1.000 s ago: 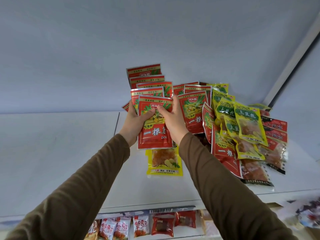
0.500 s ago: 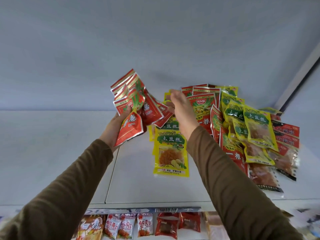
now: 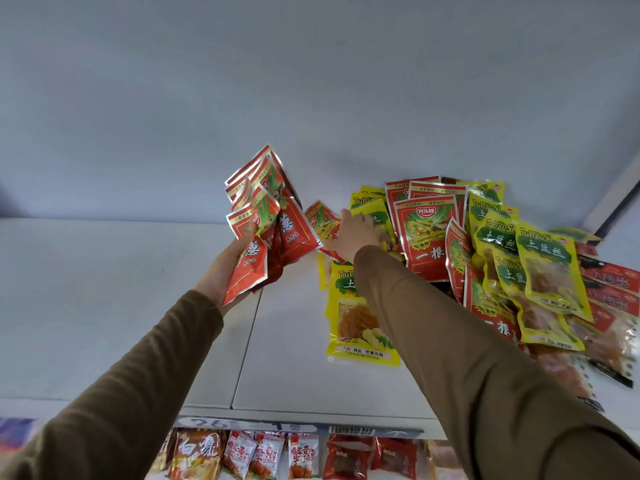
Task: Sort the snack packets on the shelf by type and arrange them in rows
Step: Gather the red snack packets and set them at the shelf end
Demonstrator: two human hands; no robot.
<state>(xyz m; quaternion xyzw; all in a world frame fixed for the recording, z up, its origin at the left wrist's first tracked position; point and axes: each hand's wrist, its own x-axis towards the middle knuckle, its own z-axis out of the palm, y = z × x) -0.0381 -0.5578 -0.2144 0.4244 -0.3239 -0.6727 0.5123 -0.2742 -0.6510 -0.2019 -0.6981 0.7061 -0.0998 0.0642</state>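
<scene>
My left hand (image 3: 227,265) holds a fanned bunch of red snack packets (image 3: 266,220) lifted above the white shelf (image 3: 284,341). My right hand (image 3: 353,233) reaches into the mixed pile, fingers spread over a red packet (image 3: 320,220) and a yellow packet (image 3: 372,216); whether it grips one I cannot tell. The pile holds more red packets (image 3: 427,237), yellow packets (image 3: 550,271) and red-and-clear packets (image 3: 613,282) overlapping at the right. One yellow packet (image 3: 356,327) lies flat below my right arm.
The shelf's left half (image 3: 104,306) is bare white board with a seam down the middle. A lower shelf (image 3: 277,455) below the front edge holds rows of other packets. A pale back wall (image 3: 311,98) rises behind the pile.
My left hand gathered the red packets and carried them up and to the left. My right hand let go of them and reached right into the pile.
</scene>
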